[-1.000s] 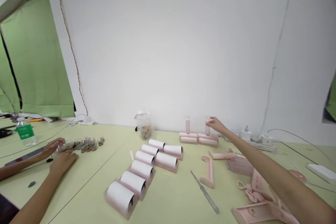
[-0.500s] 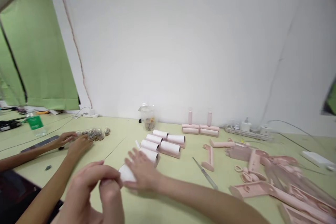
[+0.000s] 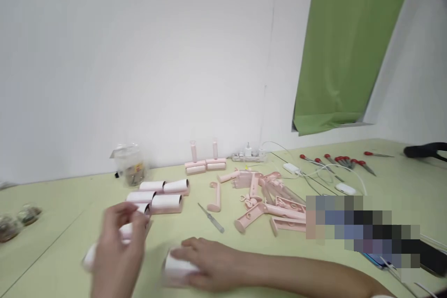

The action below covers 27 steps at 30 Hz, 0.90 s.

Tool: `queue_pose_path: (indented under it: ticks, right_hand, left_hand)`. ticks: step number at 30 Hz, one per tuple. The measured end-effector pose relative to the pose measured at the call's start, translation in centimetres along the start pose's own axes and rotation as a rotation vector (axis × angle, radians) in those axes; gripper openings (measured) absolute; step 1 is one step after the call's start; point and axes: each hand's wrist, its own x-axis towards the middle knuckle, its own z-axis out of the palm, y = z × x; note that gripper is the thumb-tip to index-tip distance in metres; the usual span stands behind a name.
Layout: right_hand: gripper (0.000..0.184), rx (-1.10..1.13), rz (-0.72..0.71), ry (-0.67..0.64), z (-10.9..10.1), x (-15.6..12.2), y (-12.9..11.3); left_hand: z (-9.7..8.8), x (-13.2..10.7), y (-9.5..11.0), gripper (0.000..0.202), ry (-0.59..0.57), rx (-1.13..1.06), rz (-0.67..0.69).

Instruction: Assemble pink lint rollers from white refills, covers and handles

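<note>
My right hand (image 3: 218,263) is closed over a white lint roller (image 3: 179,267) with a pink base, near the front of the table. My left hand (image 3: 118,251) is raised to the left of it with fingers curled toward the thumb. Anything between those fingers is too blurred and hidden to make out. Behind it, partly covered, a white roll (image 3: 90,257) lies on the table. Several more white rolls in pink holders (image 3: 166,202) lie in two columns beyond my left hand.
Pink handle parts (image 3: 251,212) are heaped right of centre, beside a thin pointed tool (image 3: 211,218). Two pink rollers (image 3: 206,165) with upright handles stand by the wall. A plastic tub (image 3: 132,167), power strip (image 3: 248,156), cables and red-handled tools (image 3: 344,160) lie around.
The view has swung right, so the other person's arms are out of sight. My right hand has gone from the roll column to a roller nearer the front; my left hand is apart from it.
</note>
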Motion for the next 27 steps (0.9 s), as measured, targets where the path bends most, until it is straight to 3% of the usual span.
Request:
queue_pose_path:
  ticks: [3,5,7,9,14,19,23,27]
  right_hand:
    - [0.057,0.672,0.268,0.267,-1.3,-2.3,1.5]
    - [0.056,1.146,0.293,0.389,-1.3,-2.8,2.3]
    - [0.050,1.500,0.257,0.405,-0.7,-2.9,2.7]
    - [0.043,1.731,0.272,0.352,0.3,-2.8,2.8]
    - [0.041,2.089,0.445,0.216,2.1,-3.2,2.5]
    - [0.049,2.101,0.492,0.189,1.4,-3.7,2.1]
    - [0.050,2.086,0.538,0.165,1.3,-3.7,2.0]
    - [0.037,2.185,0.525,0.267,1.7,-3.8,2.9]
  left_hand:
    - [6.0,-0.8,1.4,0.062,-0.263,-0.019,-0.074]
    - [8.6,-2.1,1.3,0.074,-0.485,-0.144,-0.172]
    - [10.0,-3.3,1.1,0.073,-0.692,-0.255,-0.268]
    - [10.5,-4.0,0.9,0.072,-0.785,-0.293,-0.285]
    - [9.5,-4.2,1.2,0.085,-0.742,-0.201,-0.263]
    - [8.1,-3.8,1.3,0.072,-0.657,-0.116,-0.193]
    - [7.6,-3.5,1.3,0.070,-0.704,-0.222,-0.246]
    - [6.9,-2.6,1.7,0.072,-0.632,-0.391,-0.329]
